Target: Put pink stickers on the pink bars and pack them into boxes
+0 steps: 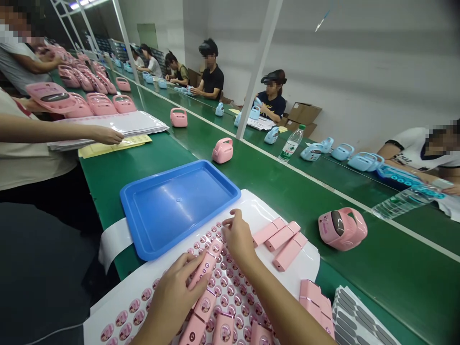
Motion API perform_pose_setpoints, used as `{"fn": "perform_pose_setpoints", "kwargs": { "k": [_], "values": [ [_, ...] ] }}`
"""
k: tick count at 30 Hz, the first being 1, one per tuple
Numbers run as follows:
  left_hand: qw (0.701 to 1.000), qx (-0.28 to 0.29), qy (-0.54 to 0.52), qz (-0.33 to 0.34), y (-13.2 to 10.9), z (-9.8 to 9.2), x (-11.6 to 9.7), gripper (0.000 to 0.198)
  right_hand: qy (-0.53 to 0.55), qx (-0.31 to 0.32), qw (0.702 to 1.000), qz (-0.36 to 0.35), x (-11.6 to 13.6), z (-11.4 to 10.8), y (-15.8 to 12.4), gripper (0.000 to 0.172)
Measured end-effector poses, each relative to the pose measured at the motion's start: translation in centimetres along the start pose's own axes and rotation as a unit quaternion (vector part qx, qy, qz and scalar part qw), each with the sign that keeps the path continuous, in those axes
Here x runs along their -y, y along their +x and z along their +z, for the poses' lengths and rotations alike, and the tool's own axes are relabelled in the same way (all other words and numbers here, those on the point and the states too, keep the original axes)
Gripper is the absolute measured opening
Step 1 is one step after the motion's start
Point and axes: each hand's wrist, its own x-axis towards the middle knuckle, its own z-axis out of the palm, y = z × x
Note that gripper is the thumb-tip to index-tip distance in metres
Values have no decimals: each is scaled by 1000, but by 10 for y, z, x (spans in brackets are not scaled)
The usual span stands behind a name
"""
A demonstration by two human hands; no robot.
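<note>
Our left fingers [190,266] clenched on pink plastic bar [207,264]; right fingers [230,221] released, resting on sticker sheet [266,211]. Below left fingers, more bars [194,333] carry round labels [225,333]; beyond right fingers, three bars [283,242] show none. Many stickers [224,301] left on sheet. Blue tray [176,206] past fingers, on green table [377,268].

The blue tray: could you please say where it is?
In the head view, the blue tray lies on the green bench, partly on the sticker sheet, past the right hand.
</note>
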Motion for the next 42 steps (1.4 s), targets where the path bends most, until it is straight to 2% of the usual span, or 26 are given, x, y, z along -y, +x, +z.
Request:
{"fn": "perform_pose_setpoints", "kwargs": {
  "k": [3, 8, 11, 13, 16, 17, 19, 21, 23, 26, 29, 32, 35, 37, 39, 42],
  "values": [
    [999, -29, -12, -11, -1, 1, -2, 48, -30, -5, 1000, -6, 7, 7, 9, 42],
    [999, -31, -7, -9, 2, 5, 9, 47, -79, -1, 997, 21, 18, 10, 15, 34],
    [998, -41, -38, 10, 9, 3, 16, 44, -69, 8, 997, 40, 20, 7, 19, 36],
    [998, -41, -31, 35, 16, -1, 14, 43, -50, 12, 997, 55, 19, 5, 23, 41],
    [988, -54, 82, 120, 21, -5, -7, 36, -13, 10, 996, 90, 18, 3, 30, 42],
    [978, -33, 135, 157, 22, -4, -18, 35, 1, 8, 995, 101, 18, 3, 32, 39],
    [952, 45, 217, 213, 21, 2, -42, 35, 38, 8, 993, 113, 19, -1, 36, 32],
    [931, 95, 263, 235, 24, 14, -66, 34, 90, 6, 990, 106, 20, -12, 41, 26],
    [926, 83, 274, 247, 34, 29, -89, 36, 146, -10, 986, 85, 17, -32, 43, 27],
    [919, 69, 281, 268, 59, 51, -118, 47, 204, -63, 975, 62, 5, -74, 44, 34],
    [922, 87, 276, 256, 80, 63, -135, 55, 224, -108, 967, 61, -14, -113, 38, 38],
    [945, 122, 232, 197, 79, 60, -130, 52, 235, -86, 967, 54, -33, -133, 23, 39],
    [958, 176, 177, 141, 62, 47, -109, 54, 243, -13, 969, 40, -47, -130, 4, 37],
    [960, 203, 153, 120, 51, 41, -95, 44, 241, 34, 969, 34, -52, -122, -4, 37],
    [963, 207, 142, 103, 43, 40, -85, 39, 233, 68, 970, 32, -53, -114, -6, 38],
    [969, 156, 160, 103, 40, 47, -85, 63, 221, 86, 971, 32, -52, -107, 0, 39]
  ]
}}
